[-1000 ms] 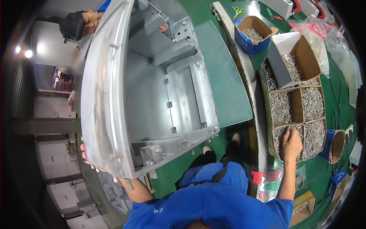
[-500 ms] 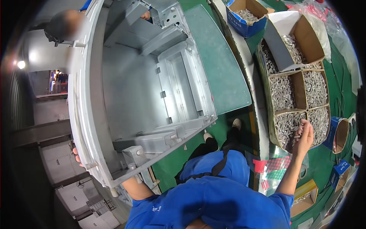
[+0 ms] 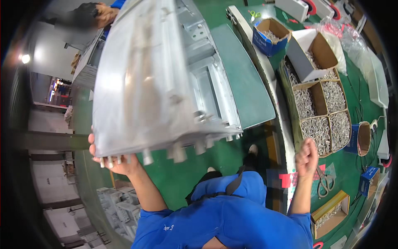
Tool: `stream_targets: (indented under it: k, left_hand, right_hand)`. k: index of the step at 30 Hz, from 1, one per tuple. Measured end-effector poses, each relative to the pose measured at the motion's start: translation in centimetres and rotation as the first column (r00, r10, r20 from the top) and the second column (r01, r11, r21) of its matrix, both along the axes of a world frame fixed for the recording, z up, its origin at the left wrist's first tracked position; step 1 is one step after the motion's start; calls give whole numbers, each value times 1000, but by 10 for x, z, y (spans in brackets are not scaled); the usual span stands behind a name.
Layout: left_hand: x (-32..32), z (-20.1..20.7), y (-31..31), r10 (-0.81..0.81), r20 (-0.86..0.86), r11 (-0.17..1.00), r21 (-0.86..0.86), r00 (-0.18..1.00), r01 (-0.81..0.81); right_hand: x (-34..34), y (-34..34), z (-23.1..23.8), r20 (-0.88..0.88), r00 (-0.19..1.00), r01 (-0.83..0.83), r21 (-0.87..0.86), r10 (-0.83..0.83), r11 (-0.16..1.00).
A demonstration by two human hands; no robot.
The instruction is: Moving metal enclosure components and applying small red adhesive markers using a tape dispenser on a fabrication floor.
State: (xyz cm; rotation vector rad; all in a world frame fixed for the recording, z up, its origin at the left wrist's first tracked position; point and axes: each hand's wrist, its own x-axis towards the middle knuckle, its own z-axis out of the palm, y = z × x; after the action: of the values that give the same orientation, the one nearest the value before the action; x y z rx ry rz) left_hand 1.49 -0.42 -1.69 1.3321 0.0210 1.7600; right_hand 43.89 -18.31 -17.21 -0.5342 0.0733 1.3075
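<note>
A large grey metal housing (image 3: 137, 83) is tilted up in front of me, its smooth outer face turned my way and slightly blurred. Short pale plugs (image 3: 179, 152) stick out along its lower edge. At the lower left corner, my left hand (image 3: 120, 164) grips that edge, fingers wrapped round it. My right hand (image 3: 306, 158) is raised over the bench, fingers curled in; whatever they may hold is hidden. Just beyond it stands a divided cardboard box (image 3: 321, 114) whose compartments are full of small grey plugs (image 3: 317, 132).
A co-worker (image 3: 107, 15) stands behind the housing at upper left. Scissors (image 3: 325, 182) lie beside my right wrist. Small boxes (image 3: 271, 39) stand around the green bench (image 3: 265, 182), and clear plastic bags (image 3: 360, 45) lie behind. A green board (image 3: 244, 83) spans right of the housing.
The housing has tipped, so its outer face shows instead of its open inside. My right hand has moved back from the plug compartment toward me, its fingers more curled.
</note>
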Motion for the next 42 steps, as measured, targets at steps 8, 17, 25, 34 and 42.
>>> stream_targets:
  k: [8, 17, 25, 34, 42]
  left_hand:
    - [-28, -29, -34, 240, -107, 941, -220, 965, -259]
    - [-142, -159, -187, -110, -839, 934, -270, 534, -233]
    - [-197, -176, -209, 114, -919, 933, -31, 377, -358]
    - [-213, -200, -168, 216, -917, 907, 60, 337, -418]
    - [-226, -211, -94, 167, -931, 881, -6, 324, -472]
  right_hand:
    - [-234, -3, -3, -172, 837, -534, -54, 519, 844]
    - [-428, -44, -27, -348, 817, -565, -325, 460, 758]
    - [-486, -53, -57, -320, 800, -597, -330, 508, 731]
    - [-506, -14, -50, -324, 784, -619, -369, 529, 693]
    - [-519, 68, -65, -315, 748, -663, -335, 584, 669]
